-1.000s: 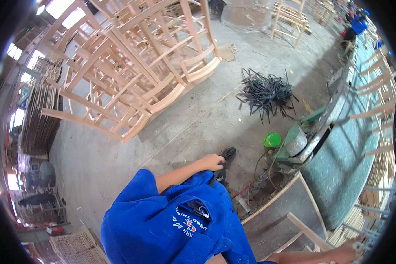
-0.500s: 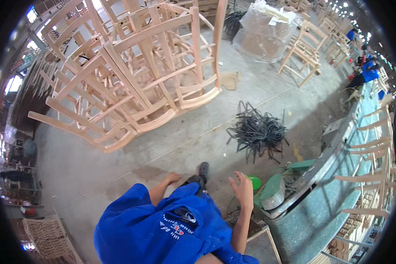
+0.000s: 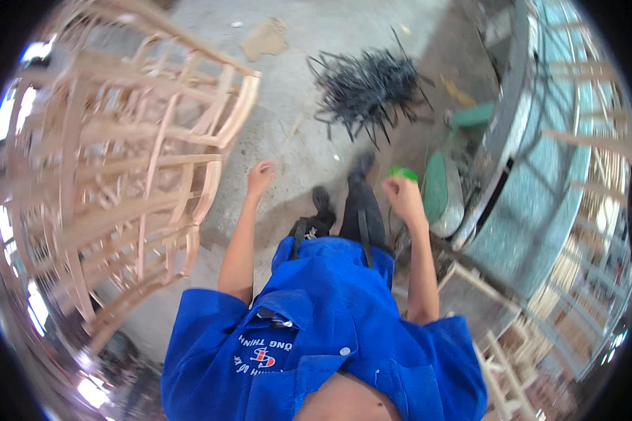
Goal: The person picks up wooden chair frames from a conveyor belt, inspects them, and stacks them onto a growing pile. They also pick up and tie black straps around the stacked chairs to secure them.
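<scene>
Fingers loosely curled on both hands, blurred, and whether the tips meet I can't tell! Here's the left hand (image 3: 261, 179) at mid-frame, forearm angled up, near the smooth, pale, slatted wooden chair frames (image 3: 147, 163) filling the left; and the right hand (image 3: 405, 198), forearm upright, overlaps the bright green container (image 3: 409, 172) right of centre. Farther out, spiky, tangled black strips (image 3: 369, 88) sprawl on the upper-centre concrete floor (image 3: 309, 28), while a scuffed green desk (image 3: 523, 231) sweeps down the right.

Furn. wkshp w/ stacked chair frames (image 3: 172, 162)
</scene>
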Action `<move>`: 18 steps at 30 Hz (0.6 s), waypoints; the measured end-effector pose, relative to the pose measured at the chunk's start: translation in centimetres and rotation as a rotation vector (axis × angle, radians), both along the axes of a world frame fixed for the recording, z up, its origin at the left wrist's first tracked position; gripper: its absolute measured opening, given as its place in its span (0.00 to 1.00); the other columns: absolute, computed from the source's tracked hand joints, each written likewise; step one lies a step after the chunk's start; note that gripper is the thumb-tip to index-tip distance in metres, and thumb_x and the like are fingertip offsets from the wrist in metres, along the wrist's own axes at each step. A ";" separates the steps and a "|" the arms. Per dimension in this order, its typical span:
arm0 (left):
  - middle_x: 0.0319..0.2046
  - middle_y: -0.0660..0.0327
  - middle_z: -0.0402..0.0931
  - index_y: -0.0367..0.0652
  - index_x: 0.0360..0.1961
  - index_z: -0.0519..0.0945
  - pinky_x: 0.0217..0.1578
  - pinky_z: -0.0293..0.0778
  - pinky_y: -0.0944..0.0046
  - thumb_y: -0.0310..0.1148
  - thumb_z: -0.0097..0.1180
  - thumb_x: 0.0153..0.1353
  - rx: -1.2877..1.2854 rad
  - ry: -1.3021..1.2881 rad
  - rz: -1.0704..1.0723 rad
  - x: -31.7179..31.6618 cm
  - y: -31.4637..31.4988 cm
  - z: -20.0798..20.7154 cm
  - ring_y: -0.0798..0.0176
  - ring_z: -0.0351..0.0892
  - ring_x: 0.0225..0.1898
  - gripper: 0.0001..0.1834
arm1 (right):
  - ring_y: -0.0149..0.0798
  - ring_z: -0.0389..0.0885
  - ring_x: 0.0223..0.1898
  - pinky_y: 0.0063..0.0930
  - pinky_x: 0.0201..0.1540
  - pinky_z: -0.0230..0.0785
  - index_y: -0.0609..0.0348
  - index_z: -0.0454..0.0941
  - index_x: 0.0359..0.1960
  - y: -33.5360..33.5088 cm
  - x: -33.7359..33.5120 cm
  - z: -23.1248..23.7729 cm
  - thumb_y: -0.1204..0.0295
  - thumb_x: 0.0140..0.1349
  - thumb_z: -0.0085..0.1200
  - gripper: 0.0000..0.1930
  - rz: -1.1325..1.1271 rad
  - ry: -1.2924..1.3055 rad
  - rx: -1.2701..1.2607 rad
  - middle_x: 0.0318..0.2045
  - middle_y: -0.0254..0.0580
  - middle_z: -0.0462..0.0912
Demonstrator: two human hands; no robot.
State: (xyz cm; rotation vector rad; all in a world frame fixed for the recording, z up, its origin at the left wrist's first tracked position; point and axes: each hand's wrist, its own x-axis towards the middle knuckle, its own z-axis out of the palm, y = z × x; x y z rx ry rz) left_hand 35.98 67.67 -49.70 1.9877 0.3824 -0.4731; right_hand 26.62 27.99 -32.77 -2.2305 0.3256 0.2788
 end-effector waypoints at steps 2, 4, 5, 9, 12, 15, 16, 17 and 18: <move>0.32 0.60 0.80 0.39 0.41 0.79 0.28 0.73 0.68 0.33 0.55 0.56 -0.009 0.032 -0.037 -0.7 0.0 -1.2 0.69 0.78 0.28 0.13 | 0.49 0.81 0.30 0.36 0.34 0.71 0.63 0.79 0.29 -3.5 3.5 -3.6 0.70 0.54 0.56 0.08 -0.024 -0.010 -0.010 0.26 0.52 0.81; 0.32 0.61 0.80 0.40 0.42 0.79 0.28 0.73 0.69 0.33 0.55 0.57 0.024 0.198 -0.068 -2.8 0.6 -2.1 0.70 0.77 0.27 0.13 | 0.47 0.81 0.28 0.36 0.32 0.70 0.64 0.79 0.28 -6.8 7.6 -8.4 0.70 0.52 0.58 0.08 -0.072 0.052 0.022 0.25 0.52 0.81; 0.31 0.61 0.79 0.41 0.42 0.79 0.28 0.73 0.69 0.33 0.55 0.57 0.055 0.339 -0.056 -4.5 1.2 -2.0 0.71 0.76 0.27 0.12 | 0.47 0.81 0.29 0.36 0.33 0.71 0.64 0.79 0.27 -8.2 9.7 -11.2 0.70 0.52 0.59 0.08 -0.093 0.109 0.043 0.25 0.52 0.81; 0.22 0.58 0.77 0.39 0.35 0.80 0.28 0.72 0.63 0.41 0.47 0.61 0.446 0.673 -0.139 -10.0 2.4 2.5 0.65 0.76 0.24 0.16 | 0.47 0.82 0.31 0.37 0.35 0.72 0.62 0.80 0.27 -13.0 18.8 -26.3 0.69 0.50 0.61 0.09 -0.203 0.288 0.130 0.26 0.50 0.82; 0.24 0.57 0.78 0.38 0.33 0.80 0.29 0.73 0.61 0.41 0.45 0.63 0.666 0.603 -0.588 -10.9 0.5 7.7 0.62 0.78 0.26 0.17 | 0.49 0.82 0.33 0.39 0.40 0.74 0.58 0.82 0.27 -16.5 25.7 -40.8 0.66 0.46 0.63 0.10 -0.256 0.467 0.114 0.28 0.52 0.82; 0.32 0.57 0.80 0.39 0.46 0.76 0.27 0.74 0.69 0.37 0.49 0.64 0.341 1.058 0.378 -10.6 -4.0 12.5 0.67 0.79 0.29 0.14 | 0.47 0.82 0.31 0.38 0.38 0.74 0.55 0.83 0.26 -18.4 32.5 -54.5 0.64 0.47 0.59 0.09 -0.278 0.446 0.008 0.27 0.48 0.83; 0.32 0.57 0.80 0.38 0.45 0.76 0.28 0.74 0.69 0.36 0.50 0.64 0.420 1.089 0.442 -10.4 -5.7 13.8 0.68 0.78 0.29 0.14 | 0.46 0.83 0.31 0.37 0.38 0.74 0.55 0.84 0.27 -18.5 34.6 -58.3 0.64 0.47 0.59 0.10 -0.236 0.408 -0.053 0.27 0.48 0.83; 0.32 0.58 0.80 0.37 0.44 0.77 0.29 0.74 0.69 0.36 0.50 0.63 0.440 1.053 0.454 -10.2 -7.4 15.0 0.69 0.78 0.30 0.14 | 0.45 0.83 0.30 0.37 0.37 0.74 0.54 0.84 0.28 -18.4 36.5 -61.5 0.64 0.47 0.59 0.10 -0.255 0.437 -0.036 0.25 0.46 0.83; 0.33 0.57 0.80 0.37 0.42 0.77 0.32 0.73 0.70 0.36 0.50 0.63 0.560 1.125 0.389 -10.0 -9.0 16.0 0.69 0.78 0.32 0.14 | 0.38 0.83 0.25 0.31 0.33 0.75 0.56 0.84 0.27 -18.2 38.4 -64.4 0.64 0.49 0.59 0.09 -0.282 0.436 -0.014 0.23 0.41 0.83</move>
